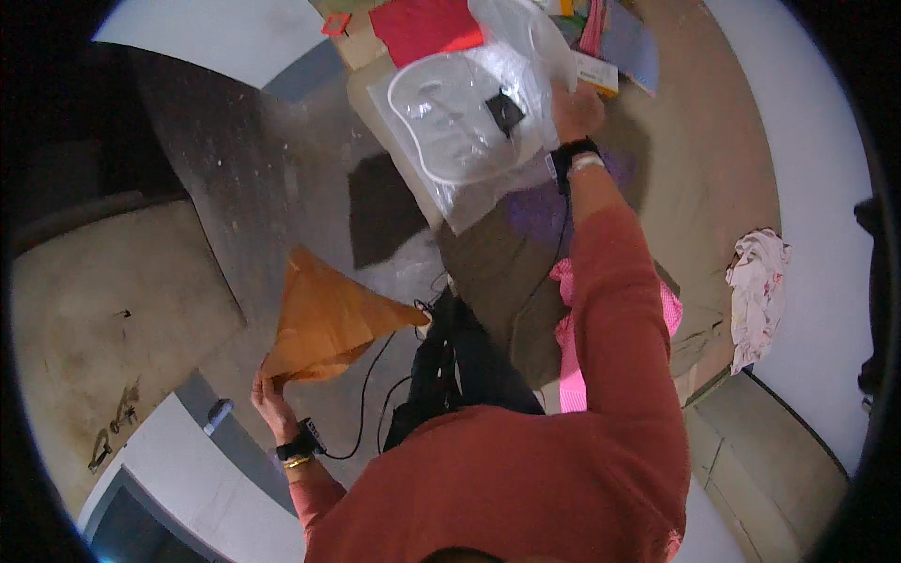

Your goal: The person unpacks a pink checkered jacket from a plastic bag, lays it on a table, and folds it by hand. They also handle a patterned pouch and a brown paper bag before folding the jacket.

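My left hand (pixel 274 405), low at the left, grips one corner of an orange-brown cloth (pixel 324 320) that hangs in a triangle over the floor. Farther off, my right hand (pixel 577 112) touches the edge of a translucent plastic piece (pixel 524 39); whether the fingers close on it cannot be told. Beside that hand, a clear plastic bag (pixel 457 204) lies with a translucent, white-rimmed plastic piece (pixel 457 119) on or in it. A small black square (pixel 505 112) shows on its right part. Each wrist wears a black band with a device.
Red fabric (pixel 422 32), a small red frame (pixel 336 24) and a white-and-orange box (pixel 597 72) lie at the far end. Pink cloth (pixel 571 366) lies partly under my right arm. Crumpled floral cloth (pixel 759 295) sits by the right wall. Black cables (pixel 362 415) run beside my legs.
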A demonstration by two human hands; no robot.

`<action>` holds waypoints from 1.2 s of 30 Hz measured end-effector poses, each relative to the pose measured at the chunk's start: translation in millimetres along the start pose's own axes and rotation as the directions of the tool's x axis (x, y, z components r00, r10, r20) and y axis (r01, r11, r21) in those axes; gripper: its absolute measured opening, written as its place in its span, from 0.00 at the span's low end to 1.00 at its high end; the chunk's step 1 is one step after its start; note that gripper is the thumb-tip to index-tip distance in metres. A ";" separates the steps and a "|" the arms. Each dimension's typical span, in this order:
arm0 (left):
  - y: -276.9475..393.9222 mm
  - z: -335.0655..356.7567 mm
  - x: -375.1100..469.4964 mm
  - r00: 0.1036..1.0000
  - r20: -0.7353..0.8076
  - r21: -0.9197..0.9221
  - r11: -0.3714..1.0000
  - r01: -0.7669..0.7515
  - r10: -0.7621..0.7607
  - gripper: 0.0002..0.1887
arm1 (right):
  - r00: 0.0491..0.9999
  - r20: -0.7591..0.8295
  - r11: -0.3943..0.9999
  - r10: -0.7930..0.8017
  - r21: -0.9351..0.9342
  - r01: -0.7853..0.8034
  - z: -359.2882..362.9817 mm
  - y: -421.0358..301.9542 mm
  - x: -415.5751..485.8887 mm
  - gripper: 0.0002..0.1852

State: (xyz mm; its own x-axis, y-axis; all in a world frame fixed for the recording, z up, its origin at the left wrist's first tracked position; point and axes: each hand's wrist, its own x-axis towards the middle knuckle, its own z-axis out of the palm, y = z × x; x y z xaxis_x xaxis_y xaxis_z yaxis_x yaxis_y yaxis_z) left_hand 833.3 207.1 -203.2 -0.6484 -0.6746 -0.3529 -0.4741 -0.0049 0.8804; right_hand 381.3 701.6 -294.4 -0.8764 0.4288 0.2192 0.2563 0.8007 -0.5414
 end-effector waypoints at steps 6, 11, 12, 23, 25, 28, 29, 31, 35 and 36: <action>-18.8 10.9 -2.2 0.998 0.058 -0.009 1.000 0.014 -0.013 0.17 | 0.972 0.177 0.933 -0.155 0.350 0.086 -9.5 63.1 -24.4 0.27; -39.2 20.6 9.3 0.990 0.132 0.069 0.997 0.034 -0.043 0.17 | 0.968 0.250 0.966 -0.026 0.257 -0.041 -67.9 185.9 -133.4 0.31; -42.8 23.1 12.1 0.991 0.130 0.058 0.998 0.030 -0.037 0.17 | 0.947 0.309 0.991 0.085 0.070 -0.112 -75.9 207.9 -163.9 0.33; -112.1 43.4 37.5 0.981 0.164 0.140 0.986 0.085 -0.107 0.18 | 0.676 0.716 0.806 -0.174 -0.291 0.515 -73.6 272.8 -313.8 0.35; -128.4 39.0 40.6 0.981 0.187 0.142 0.989 0.034 -0.060 0.17 | 0.681 0.726 0.760 0.095 -0.495 0.422 -65.8 296.8 -319.2 0.28; -149.1 24.8 42.1 0.979 0.193 0.133 0.990 0.042 -0.068 0.17 | 0.680 0.674 0.509 0.287 -0.709 0.488 -87.6 359.7 -332.3 0.15; -153.5 18.4 42.4 0.978 0.195 0.132 0.990 0.048 -0.074 0.17 | 0.720 0.615 0.689 0.321 -0.673 0.267 -117.9 384.9 -329.3 0.14; -162.4 5.5 39.3 0.990 0.129 0.114 0.993 0.043 -0.058 0.17 | 0.816 0.364 0.498 0.449 -0.860 0.109 -184.6 418.2 -325.3 0.14; -175.3 -16.4 37.3 0.994 0.109 0.148 0.988 -0.048 0.032 0.19 | 0.778 0.123 -0.005 0.616 -0.987 0.160 -294.3 416.4 -269.0 0.14; -179.5 -19.0 37.0 0.998 0.055 0.127 0.992 0.017 -0.025 0.19 | 0.792 0.125 -0.037 0.598 -0.982 0.184 -307.9 401.2 -248.2 0.15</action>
State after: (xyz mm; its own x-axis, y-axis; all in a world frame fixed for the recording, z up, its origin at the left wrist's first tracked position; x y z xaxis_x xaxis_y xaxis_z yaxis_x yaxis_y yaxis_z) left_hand 905.8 169.0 -368.3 -0.6681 -0.6330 -0.3912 -0.5572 0.0772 0.8268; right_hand 827.2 1045.2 -316.2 -0.5914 0.7660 -0.2519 0.2300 0.4596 0.8578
